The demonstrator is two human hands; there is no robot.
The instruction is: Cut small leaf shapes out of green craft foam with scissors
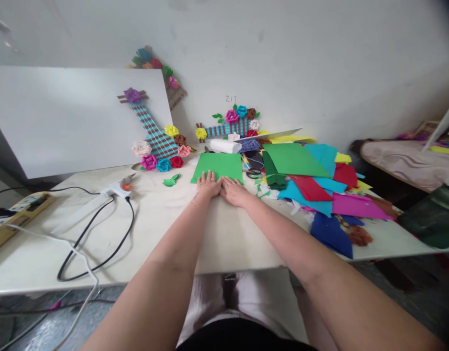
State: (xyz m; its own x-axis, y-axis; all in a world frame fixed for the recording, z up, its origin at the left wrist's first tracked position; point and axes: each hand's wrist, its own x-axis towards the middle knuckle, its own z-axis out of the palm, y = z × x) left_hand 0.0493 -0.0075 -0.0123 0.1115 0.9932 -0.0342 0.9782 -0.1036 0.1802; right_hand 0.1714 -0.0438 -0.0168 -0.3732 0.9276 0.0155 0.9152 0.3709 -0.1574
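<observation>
Both arms reach forward over a pale table (166, 234). My left hand (209, 185) and my right hand (234, 191) lie flat, side by side, fingers stretched out, on the near edge of a green paper sheet (219, 165). The hands touch each other at the thumbs. Neither hand holds anything. Just left of the sheet lie small green paper leaves (171, 181).
A heap of coloured paper sheets (319, 190) covers the table's right side, with scissors (253, 172) and a white roll (225, 146) behind the green sheet. A glue gun (118, 186) with black cable lies left. Paper-flower crafts (156, 141) lean on a white board and wall.
</observation>
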